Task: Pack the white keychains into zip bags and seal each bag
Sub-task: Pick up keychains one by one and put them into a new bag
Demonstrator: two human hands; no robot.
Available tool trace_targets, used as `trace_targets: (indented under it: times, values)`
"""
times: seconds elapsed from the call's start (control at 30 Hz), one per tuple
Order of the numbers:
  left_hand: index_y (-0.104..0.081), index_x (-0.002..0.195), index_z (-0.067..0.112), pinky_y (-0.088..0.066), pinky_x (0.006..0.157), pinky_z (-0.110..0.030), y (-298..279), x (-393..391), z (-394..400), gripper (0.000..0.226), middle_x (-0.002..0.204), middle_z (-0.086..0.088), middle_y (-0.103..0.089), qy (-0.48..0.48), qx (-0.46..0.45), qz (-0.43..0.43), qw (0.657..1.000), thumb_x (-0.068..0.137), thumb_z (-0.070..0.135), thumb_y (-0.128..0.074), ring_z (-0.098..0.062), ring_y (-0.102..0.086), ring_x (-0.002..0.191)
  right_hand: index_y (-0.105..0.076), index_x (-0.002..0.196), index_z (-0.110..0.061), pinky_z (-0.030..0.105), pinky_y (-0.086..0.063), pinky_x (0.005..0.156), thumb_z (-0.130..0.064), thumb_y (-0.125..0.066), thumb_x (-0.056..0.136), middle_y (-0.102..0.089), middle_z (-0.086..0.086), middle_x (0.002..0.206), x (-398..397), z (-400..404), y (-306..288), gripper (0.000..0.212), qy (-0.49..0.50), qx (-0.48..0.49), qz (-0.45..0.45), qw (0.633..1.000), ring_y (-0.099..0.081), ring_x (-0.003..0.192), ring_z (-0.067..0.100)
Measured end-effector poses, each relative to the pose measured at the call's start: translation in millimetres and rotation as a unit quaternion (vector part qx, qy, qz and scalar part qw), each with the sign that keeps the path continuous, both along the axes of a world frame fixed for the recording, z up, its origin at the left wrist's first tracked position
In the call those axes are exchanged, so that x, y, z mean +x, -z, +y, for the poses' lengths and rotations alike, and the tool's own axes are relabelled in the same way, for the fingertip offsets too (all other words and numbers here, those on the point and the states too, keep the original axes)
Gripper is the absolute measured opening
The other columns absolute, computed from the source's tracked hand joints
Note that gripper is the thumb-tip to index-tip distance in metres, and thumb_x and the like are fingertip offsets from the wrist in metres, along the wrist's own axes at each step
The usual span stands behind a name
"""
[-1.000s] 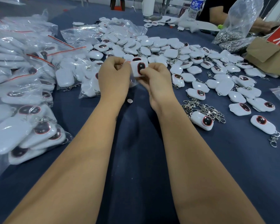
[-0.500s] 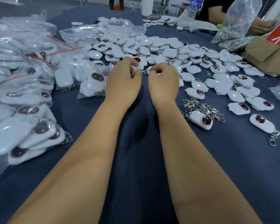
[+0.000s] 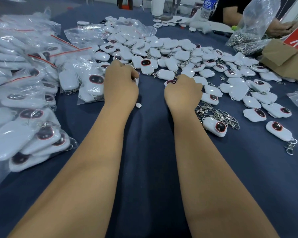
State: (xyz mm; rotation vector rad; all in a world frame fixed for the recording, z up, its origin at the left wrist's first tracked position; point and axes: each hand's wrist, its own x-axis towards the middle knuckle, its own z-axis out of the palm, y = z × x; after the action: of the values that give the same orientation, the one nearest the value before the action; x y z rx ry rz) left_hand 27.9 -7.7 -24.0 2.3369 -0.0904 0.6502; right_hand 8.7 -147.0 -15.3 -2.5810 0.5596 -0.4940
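Loose white keychains [image 3: 169, 48] with dark red-rimmed faces and metal clips lie heaped across the far middle and right of the dark blue table [image 3: 148, 152]. My left hand [image 3: 121, 85] is curled low over the cloth, pinching a pale translucent piece that looks like a zip bag [image 3: 137, 80]; most of it is hidden by the fingers. My right hand [image 3: 182, 92] is curled over one keychain [image 3: 171, 82] at the near edge of the heap, with only its dark face end showing. A bagged keychain [image 3: 91, 83] lies just left of my left hand.
Filled zip bags [image 3: 24, 103] with red seal strips are piled along the left. A small white cap [image 3: 138, 105] lies between my wrists. Loose metal clips [image 3: 217, 114] sit right of my right wrist. A cardboard box [image 3: 286, 57], a bag of clips [image 3: 248, 40] and another person's arm are at the far right.
Both hands came down from holding a bagged keychain up between them and pinching its top. They have moved apart; the right hand now covers a loose keychain.
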Motion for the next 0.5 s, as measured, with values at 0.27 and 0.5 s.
trace_targets:
  times: [0.27, 0.5]
  values:
    - [-0.075, 0.097, 0.011, -0.026, 0.075, -0.022, -8, -9, -9, 0.029, 0.099, -0.006, -0.057, 0.021, 0.063, -0.069, 0.995, 0.089, 0.008, -0.048, -0.029, -0.045, 0.109, -0.060, 0.114, -0.017, 0.038, -0.046, 0.091, -0.025, -0.050, 0.093, -0.064, 0.005, 0.114, 2, 6, 0, 0.024, -0.057, 0.071, -0.038, 0.995, -0.053, 0.112, 0.030]
    - [-0.073, 0.101, 0.019, -0.040, 0.069, -0.032, -12, -17, -20, 0.029, 0.112, -0.005, -0.060, 0.004, 0.020, -0.008, 1.000, 0.090, 0.016, -0.046, -0.026, -0.059, 0.092, -0.055, 0.113, -0.020, 0.033, -0.045, 0.074, -0.026, -0.055, 0.094, -0.063, -0.004, 0.095, 2, 14, -1, 0.020, -0.104, 0.203, -0.126, 0.965, -0.059, 0.089, 0.020]
